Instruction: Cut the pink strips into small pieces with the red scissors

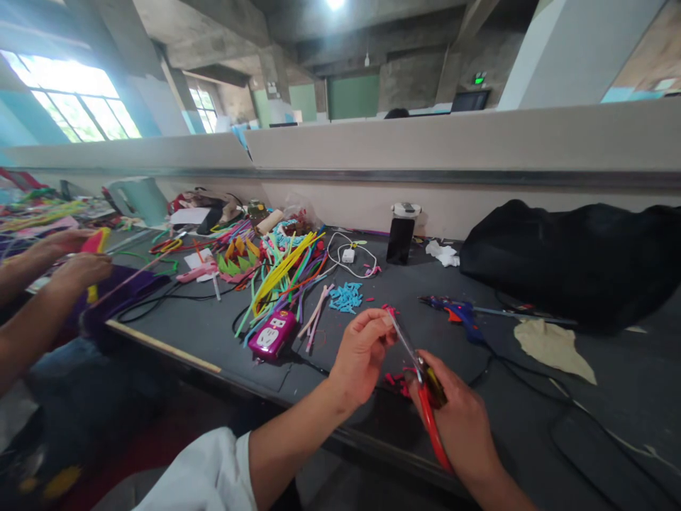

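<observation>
My right hand [462,411] is wrapped round the handles of red-handled scissors [430,419], whose blades point up and away to the left. Beside the blade tips, my left hand [364,351] pinches with thumb and forefinger. A small bit of pink shows just past those fingertips, but what they hold is too small to make out. Under the scissors lie several short pink-red pieces [396,383] on the dark table. A heap of short blue pieces [345,297] sits beyond my left hand, with pale pink pipe cleaners [316,316] next to it.
A bundle of coloured pipe cleaners [287,266] and a purple power socket [273,335] lie left of centre. To the right are a blue glue gun [462,316] with its cable, a black bag [574,259] and a beige scrap [553,345]. At far left, a co-worker's hands [79,266] hold yellow-and-pink material.
</observation>
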Demonstrator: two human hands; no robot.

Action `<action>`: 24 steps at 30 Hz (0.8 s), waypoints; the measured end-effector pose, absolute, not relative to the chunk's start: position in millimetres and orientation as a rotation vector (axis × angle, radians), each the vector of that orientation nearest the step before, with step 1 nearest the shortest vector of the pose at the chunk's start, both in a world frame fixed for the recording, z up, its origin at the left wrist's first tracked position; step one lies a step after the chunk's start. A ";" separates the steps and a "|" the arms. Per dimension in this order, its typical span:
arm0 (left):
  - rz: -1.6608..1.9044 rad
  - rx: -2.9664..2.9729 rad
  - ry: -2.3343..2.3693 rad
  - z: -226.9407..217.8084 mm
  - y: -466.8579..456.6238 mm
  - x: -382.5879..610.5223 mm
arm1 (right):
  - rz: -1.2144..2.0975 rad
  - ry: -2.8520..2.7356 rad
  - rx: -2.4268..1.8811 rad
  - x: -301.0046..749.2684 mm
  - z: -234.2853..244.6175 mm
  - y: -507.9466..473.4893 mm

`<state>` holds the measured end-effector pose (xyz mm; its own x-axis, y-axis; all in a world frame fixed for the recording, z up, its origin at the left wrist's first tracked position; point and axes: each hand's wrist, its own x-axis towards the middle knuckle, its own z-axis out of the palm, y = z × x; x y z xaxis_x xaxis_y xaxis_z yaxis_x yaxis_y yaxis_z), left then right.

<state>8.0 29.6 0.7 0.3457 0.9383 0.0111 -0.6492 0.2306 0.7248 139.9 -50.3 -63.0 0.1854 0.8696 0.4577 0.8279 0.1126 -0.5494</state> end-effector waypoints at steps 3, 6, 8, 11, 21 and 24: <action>1.154 0.704 0.466 0.1 29.9 8.0 | 0.039 -1.635 -1.693 140.6 -63.7 -50.6; 1.159 0.702 0.460 0.1 29.9 8.1 | 0.032 -1.646 -1.696 140.8 -65.1 -50.9; 1.159 0.698 0.456 -0.1 29.4 8.2 | 0.011 -1.643 -1.673 140.5 -66.5 -51.0; 1.164 0.703 0.450 -0.9 28.2 8.2 | -0.025 -1.640 -1.652 139.9 -68.3 -50.9; 1.194 0.713 0.464 -0.6 29.3 8.8 | -0.097 -1.668 -1.656 141.1 -68.4 -51.2; 1.197 0.717 0.471 -0.4 29.7 8.4 | -0.119 -1.685 -1.655 141.5 -68.0 -51.3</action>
